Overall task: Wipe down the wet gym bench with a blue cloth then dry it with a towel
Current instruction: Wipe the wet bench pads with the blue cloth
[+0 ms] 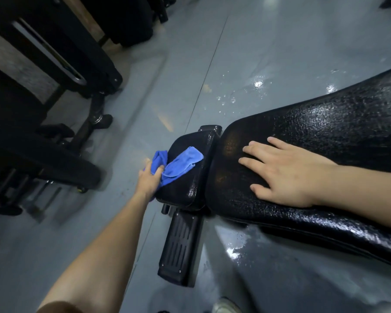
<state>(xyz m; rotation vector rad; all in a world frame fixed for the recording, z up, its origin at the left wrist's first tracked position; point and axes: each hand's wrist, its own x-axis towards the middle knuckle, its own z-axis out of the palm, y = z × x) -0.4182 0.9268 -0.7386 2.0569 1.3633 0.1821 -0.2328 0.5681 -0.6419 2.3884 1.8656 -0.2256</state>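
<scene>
The left hand (150, 177) grips the bunched blue cloth (178, 164) at the outer end of the small seat pad (190, 177), part of the cloth lying on the pad's top and part hanging over its edge. The right hand (287, 175) lies flat, fingers straight and spread, on the near end of the long back pad (325, 132), steadying the gym bench. Droplets shine all over both pads, so the wiping looks barely begun. To do it well, the cloth should probably be spread flatter under the palm and drawn in overlapping strokes from the seat pad's edge toward the gap between pads. No towel is in view. Water glints on the floor (235, 64) beside the bench.
</scene>
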